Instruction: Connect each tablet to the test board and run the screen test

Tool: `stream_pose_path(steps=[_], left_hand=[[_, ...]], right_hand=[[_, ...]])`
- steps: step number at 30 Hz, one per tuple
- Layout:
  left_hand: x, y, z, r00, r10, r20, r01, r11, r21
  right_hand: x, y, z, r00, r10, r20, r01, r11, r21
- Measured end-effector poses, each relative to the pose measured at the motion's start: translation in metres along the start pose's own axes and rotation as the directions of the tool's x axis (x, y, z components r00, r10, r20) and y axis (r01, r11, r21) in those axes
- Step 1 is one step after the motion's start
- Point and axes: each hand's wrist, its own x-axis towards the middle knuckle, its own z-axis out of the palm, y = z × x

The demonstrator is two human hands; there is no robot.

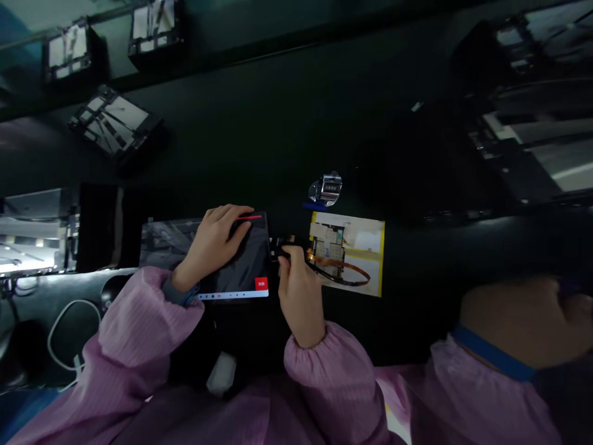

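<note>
My left hand (217, 238) lies over a lit tablet screen (236, 266), fingers stretched towards its right edge and thumb apart. The screen is dark, with a red line near the top, a red box at the lower right and a pale bar along the bottom. Just off that edge, my right hand (301, 293) has thumb and forefinger closed around a small dark connector piece (279, 242), partly hidden by the fingers. An orange-and-black flex cable (356, 269) loops from there across a white card with yellow edges (368, 242), which bears a circuit board (327, 240).
A silver tally counter (330, 187) and a blue strip (314, 206) sit above the card. Open tablet bodies (115, 123) lie at the upper left, more panels at the right. A white cable (52, 337) curls at the left. Another person's hand (519, 318) is at the right.
</note>
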Motion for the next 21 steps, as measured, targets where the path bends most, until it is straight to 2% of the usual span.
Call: stream_pose_path(steps=[7, 12, 21], left_hand=[[0.0015, -0.0011, 0.0020, 1.000, 0.002, -0.024, -0.003, 1.000, -0.016], [0.0017, -0.0043, 0.0039, 1.000, 0.015, -0.027, -0.016, 0.999, -0.045], [0.0008, -0.0094, 0.0099, 0.999, 0.015, -0.039, -0.017, 0.999, -0.051]], right_hand=[[0.0019, 0.0012, 0.0012, 0.999, -0.022, -0.025, 0.023, 1.000, 0.021], [0.0040, -0.0009, 0.0009, 0.995, -0.079, -0.054, 0.074, 0.994, -0.078], [0.0050, -0.0030, 0.0017, 0.988, -0.156, 0.002, 0.154, 0.974, -0.166]])
